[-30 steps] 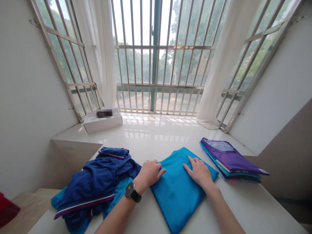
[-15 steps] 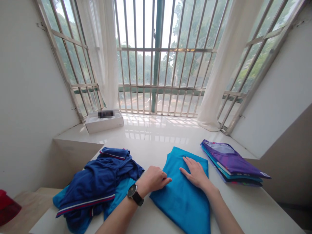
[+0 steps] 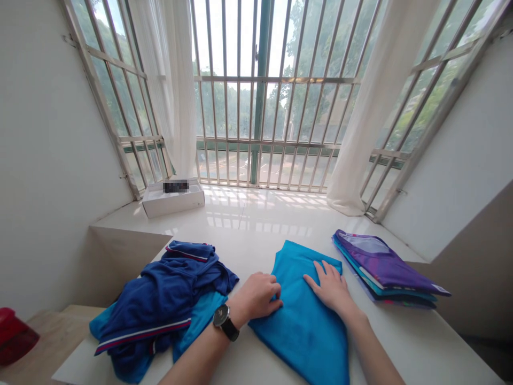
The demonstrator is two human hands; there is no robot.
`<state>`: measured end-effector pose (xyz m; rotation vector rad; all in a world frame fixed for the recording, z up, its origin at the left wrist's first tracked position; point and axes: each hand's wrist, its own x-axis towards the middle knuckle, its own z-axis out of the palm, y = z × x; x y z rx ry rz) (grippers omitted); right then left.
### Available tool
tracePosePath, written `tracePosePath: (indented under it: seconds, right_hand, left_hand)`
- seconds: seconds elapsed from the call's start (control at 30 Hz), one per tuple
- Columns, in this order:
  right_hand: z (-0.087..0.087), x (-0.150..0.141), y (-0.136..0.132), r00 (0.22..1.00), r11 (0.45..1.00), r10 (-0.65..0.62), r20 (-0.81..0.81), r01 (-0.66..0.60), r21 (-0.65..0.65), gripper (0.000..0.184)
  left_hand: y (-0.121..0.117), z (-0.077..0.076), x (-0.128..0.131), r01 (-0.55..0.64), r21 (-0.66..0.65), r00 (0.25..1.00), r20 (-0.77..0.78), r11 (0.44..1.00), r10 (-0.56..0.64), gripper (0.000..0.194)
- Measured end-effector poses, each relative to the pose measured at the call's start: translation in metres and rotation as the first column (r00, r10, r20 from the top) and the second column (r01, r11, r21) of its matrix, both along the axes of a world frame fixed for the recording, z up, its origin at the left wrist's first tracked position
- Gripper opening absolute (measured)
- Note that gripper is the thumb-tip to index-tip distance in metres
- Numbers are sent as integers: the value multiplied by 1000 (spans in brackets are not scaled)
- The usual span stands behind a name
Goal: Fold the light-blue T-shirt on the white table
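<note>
A bright blue shirt (image 3: 308, 321), folded into a long panel, lies flat in front of me on the white surface. At its left edge my left hand (image 3: 260, 297), with a black watch on the wrist, is closed, fingers curled and thumb against the cloth. The fabric between those fingers is mostly hidden. My right hand (image 3: 329, 286) rests palm down on the upper right of the shirt, its fingers spread. To the left is a crumpled heap of dark blue clothing (image 3: 160, 299) with white and red trim, lying over more bright blue cloth (image 3: 196, 321).
A stack of folded garments, purple on top (image 3: 388, 264), sits at the right. An open white box (image 3: 174, 203) stands on the sill at back left, below a barred window and white curtains (image 3: 352, 155). Something red (image 3: 16, 337) shows at far left.
My right hand has slid slightly right across the shirt. My left hand's fingers have shifted at the shirt's left edge, the thumb bending in. The view has moved a little.
</note>
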<state>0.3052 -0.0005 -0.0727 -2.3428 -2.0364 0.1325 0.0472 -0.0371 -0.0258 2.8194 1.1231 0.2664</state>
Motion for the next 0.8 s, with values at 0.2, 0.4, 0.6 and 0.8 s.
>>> tracePosePath:
  seconds: [0.2,0.4,0.6,0.8]
  right_hand:
    - [-10,-4,12,988,982,153,-36,-148,119,71]
    - [-14,-2,14,986,976,163,-22,-158,149,73]
    - [-9,-3,11,992,989,125,-14,-123,85,75]
    - [-1,-6,6,994,993,113,13,-113,37,75]
  left_hand:
    - [-10,2,7,136,-6,989,67,991,-135,24]
    - [-21,-1,11,100,-29,986,135,995,-96,42]
    - [-19,-10,7,137,-123,982,145,983,-118,80]
    - [-15,-9,4,169,-137,974,172,976,-145,97]
